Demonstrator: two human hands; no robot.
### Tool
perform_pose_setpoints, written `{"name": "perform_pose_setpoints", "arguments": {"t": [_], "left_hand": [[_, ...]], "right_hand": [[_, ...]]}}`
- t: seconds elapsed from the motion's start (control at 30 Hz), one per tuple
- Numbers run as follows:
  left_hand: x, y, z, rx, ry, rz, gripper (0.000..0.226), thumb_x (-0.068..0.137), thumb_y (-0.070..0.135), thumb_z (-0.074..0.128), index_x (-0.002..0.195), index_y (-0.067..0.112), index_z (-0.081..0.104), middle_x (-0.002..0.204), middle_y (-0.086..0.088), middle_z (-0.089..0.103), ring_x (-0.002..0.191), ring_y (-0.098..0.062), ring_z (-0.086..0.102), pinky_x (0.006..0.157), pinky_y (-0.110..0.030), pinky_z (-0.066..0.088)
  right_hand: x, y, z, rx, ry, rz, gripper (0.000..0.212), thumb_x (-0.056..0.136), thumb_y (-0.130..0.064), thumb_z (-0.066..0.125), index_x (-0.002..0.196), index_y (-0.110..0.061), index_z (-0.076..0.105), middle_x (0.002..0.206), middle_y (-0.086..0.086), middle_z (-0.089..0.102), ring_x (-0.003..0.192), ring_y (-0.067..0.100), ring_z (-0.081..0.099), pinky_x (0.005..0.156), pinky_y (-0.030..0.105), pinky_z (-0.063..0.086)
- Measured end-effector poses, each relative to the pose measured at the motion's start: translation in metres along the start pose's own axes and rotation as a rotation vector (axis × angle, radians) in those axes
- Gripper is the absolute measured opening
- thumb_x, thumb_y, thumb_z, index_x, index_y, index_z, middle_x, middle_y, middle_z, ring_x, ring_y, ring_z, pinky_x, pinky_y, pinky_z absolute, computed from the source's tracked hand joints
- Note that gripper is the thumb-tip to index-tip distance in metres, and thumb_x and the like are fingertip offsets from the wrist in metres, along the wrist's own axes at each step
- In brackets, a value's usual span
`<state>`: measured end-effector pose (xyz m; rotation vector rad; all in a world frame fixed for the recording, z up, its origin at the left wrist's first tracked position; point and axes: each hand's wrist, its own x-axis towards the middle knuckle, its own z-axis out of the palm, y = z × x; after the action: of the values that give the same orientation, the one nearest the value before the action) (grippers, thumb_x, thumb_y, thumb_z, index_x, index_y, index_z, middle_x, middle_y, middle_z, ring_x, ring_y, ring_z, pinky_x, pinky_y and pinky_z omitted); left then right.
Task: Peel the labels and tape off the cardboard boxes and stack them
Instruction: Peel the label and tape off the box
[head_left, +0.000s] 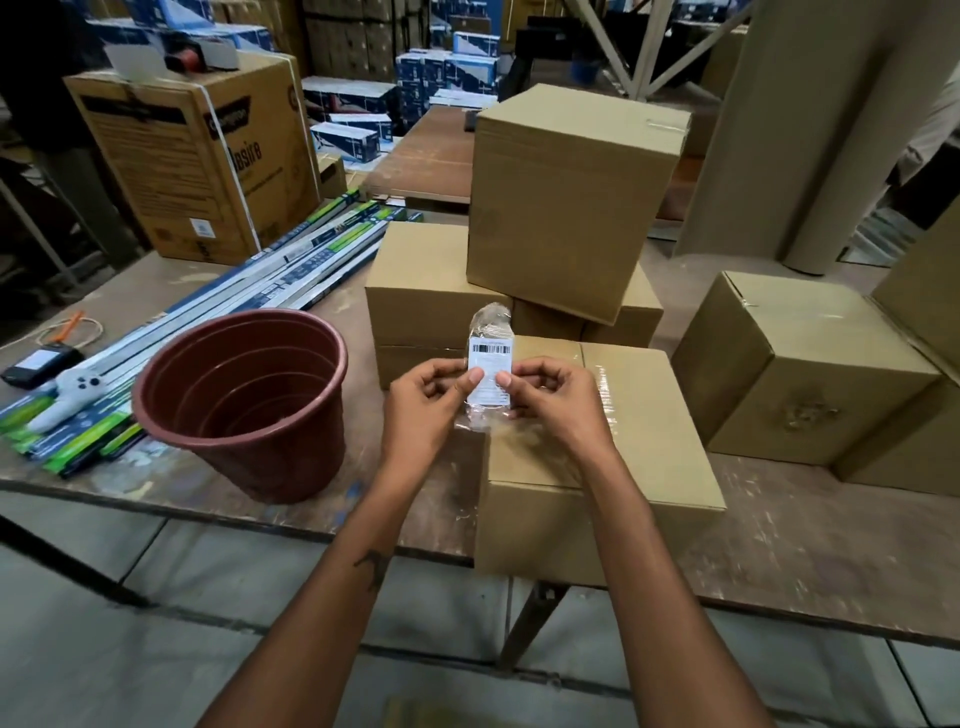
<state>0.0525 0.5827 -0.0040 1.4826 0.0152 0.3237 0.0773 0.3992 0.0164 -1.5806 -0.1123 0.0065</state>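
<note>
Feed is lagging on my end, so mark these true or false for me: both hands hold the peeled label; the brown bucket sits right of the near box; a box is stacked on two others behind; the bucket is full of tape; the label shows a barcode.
1. Both the left hand and the right hand hold the peeled label: true.
2. The brown bucket sits right of the near box: false, it stands to its left.
3. A top box rests on two lower boxes: true.
4. The bucket is full of tape: false, its inside looks empty.
5. The label shows a barcode: true.
</note>
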Motion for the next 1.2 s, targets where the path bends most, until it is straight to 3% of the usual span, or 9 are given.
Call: {"name": "perform_pose_setpoints", "arguments": {"t": [0.27,0.5,0.63,0.77,0.83,0.9,0.97,1.07,1.2], "left_hand": [[0.000,-0.006,-0.044,0.129,0.135,0.002,0.010,0.099,0.030,0.080,0.103,0.021,0.079,0.095,0.001,0.083,0.092,-0.012,0.079,0.081,-0.037,0.063],[0.008,-0.005,-0.087,0.205,0.249,-0.035,0.027,0.093,0.050,0.077,0.105,0.026,0.081,0.094,0.001,0.082,0.086,-0.019,0.077,0.087,-0.050,0.064],[0.011,-0.009,-0.107,0.212,0.317,-0.063,0.022,0.098,0.039,0.075,0.108,0.020,0.080,0.094,-0.002,0.082,0.085,-0.017,0.075,0.086,-0.045,0.061],[0.016,-0.002,-0.131,0.459,0.428,-0.056,0.021,0.098,0.035,0.076,0.117,0.026,0.079,0.086,0.008,0.081,0.074,-0.009,0.076,0.073,-0.039,0.065],[0.016,0.002,-0.143,0.516,0.457,-0.077,0.030,0.099,0.028,0.077,0.129,0.025,0.074,0.085,0.011,0.080,0.067,-0.011,0.077,0.064,-0.040,0.066],[0.019,0.000,-0.158,0.597,0.464,-0.105,0.030,0.098,0.025,0.077,0.127,0.025,0.072,0.083,0.011,0.081,0.062,-0.011,0.077,0.068,-0.043,0.067],[0.022,-0.004,-0.175,0.686,0.447,-0.146,0.032,0.094,0.028,0.079,0.125,0.025,0.072,0.084,0.012,0.082,0.073,-0.011,0.079,0.083,-0.043,0.065],[0.029,-0.003,-0.190,0.891,0.451,-0.149,0.039,0.091,0.032,0.082,0.129,0.026,0.070,0.100,0.011,0.083,0.110,-0.017,0.076,0.103,-0.043,0.055],[0.044,0.001,-0.206,1.045,0.426,-0.215,0.038,0.093,0.034,0.080,0.129,0.031,0.068,0.102,0.012,0.082,0.119,-0.024,0.071,0.107,-0.049,0.047]], "right_hand": [[0.005,0.002,0.054,-0.026,-0.029,0.009,0.018,0.089,-0.014,0.088,0.103,-0.008,0.079,0.092,0.008,0.083,0.079,0.034,0.081,0.075,0.045,0.067],[0.024,0.005,0.098,-0.003,-0.168,0.043,0.020,0.094,-0.004,0.081,0.114,-0.009,0.078,0.100,0.008,0.083,0.094,0.025,0.082,0.078,0.039,0.068],[0.038,0.007,0.123,-0.049,-0.179,0.052,0.036,0.093,-0.009,0.084,0.125,-0.008,0.069,0.093,0.009,0.083,0.085,0.028,0.081,0.066,0.032,0.065],[0.054,0.015,0.155,-0.126,-0.148,0.050,0.031,0.090,-0.010,0.088,0.106,-0.014,0.062,0.084,0.012,0.079,0.062,0.019,0.074,0.057,0.034,0.061],[0.061,0.019,0.174,-0.192,-0.179,0.018,0.021,0.091,-0.009,0.086,0.095,-0.016,0.067,0.080,0.009,0.078,0.062,0.020,0.076,0.059,0.038,0.064],[0.067,0.026,0.193,-0.242,-0.204,0.024,0.016,0.090,-0.010,0.085,0.087,-0.019,0.072,0.074,0.004,0.078,0.064,0.023,0.078,0.066,0.047,0.068],[0.068,0.031,0.211,-0.267,-0.210,0.039,0.014,0.091,-0.009,0.084,0.085,-0.019,0.076,0.073,0.002,0.079,0.064,0.023,0.079,0.071,0.051,0.068],[0.070,0.032,0.232,-0.355,-0.202,-0.008,0.008,0.093,-0.011,0.080,0.094,-0.018,0.083,0.081,0.000,0.081,0.069,0.017,0.078,0.080,0.042,0.067],[0.078,0.028,0.252,-0.592,-0.195,-0.083,0.006,0.089,-0.025,0.081,0.093,-0.028,0.084,0.092,-0.004,0.082,0.096,0.016,0.077,0.094,0.032,0.059]]}}
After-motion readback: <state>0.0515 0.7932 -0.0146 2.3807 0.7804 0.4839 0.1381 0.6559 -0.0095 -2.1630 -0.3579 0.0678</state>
